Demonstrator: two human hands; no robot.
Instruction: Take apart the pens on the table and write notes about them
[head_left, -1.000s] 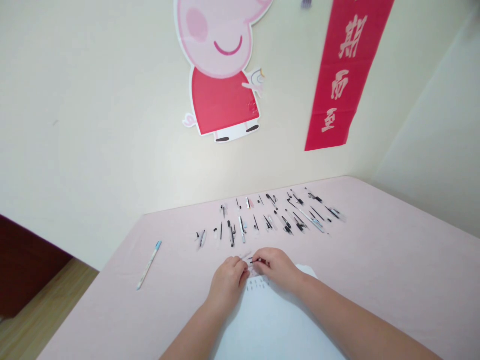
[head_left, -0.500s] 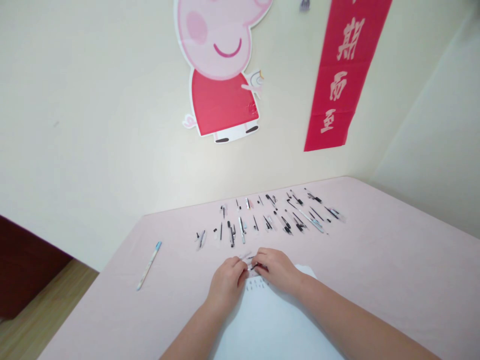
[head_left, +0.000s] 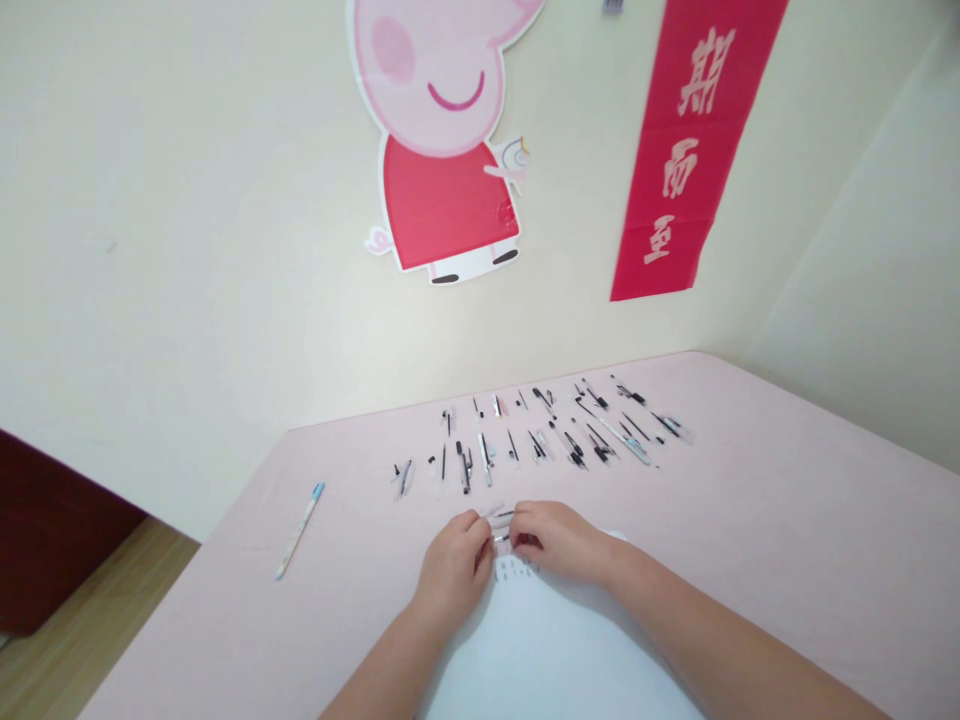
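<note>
My left hand (head_left: 456, 558) is closed, thumb and fingertips pinched on one end of a thin pen (head_left: 501, 539). My right hand (head_left: 561, 540) is also closed, its fingers curled at the pen's dark end. Only a short length of the pen shows between the hands; the rest is hidden by fingers. Just beyond the fingertips lie loose pen parts (head_left: 504, 514), partly covered by my right hand. Under my wrists is a white sheet of paper (head_left: 555, 650), with small rows of dark marks along its top edge.
Two rows of taken-apart pens (head_left: 463, 468), with barrels, refills and caps, lie across the far side of the pink table (head_left: 787, 530). A light pen with a blue end (head_left: 300, 530) lies alone at the left. The wall (head_left: 225, 250) rises behind the table.
My right hand has shifted slightly to the right, away from the left, so more of the pen shows between them. The left hand stays nearly still.
</note>
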